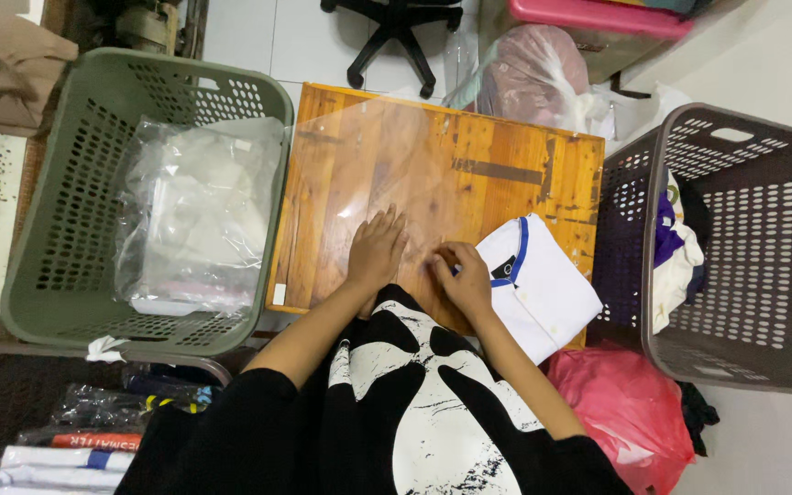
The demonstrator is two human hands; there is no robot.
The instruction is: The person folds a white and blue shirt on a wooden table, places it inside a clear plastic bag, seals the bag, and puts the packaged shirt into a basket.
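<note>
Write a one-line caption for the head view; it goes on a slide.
Both hands, left and right, flatten a clear plastic bag on a wooden table beside a folded white shirt.

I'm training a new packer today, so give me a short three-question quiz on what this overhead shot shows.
1. True or false: the left hand lies flat on the clear plastic bag on the wooden table.
2. The folded white shirt has a collar trimmed in which colour? A red, B blue, C green.
3. What fills the green basket?

Key: 1 true. 2 B. 3 Clear plastic-bagged items. The right hand pinches the bag's near edge.
</note>
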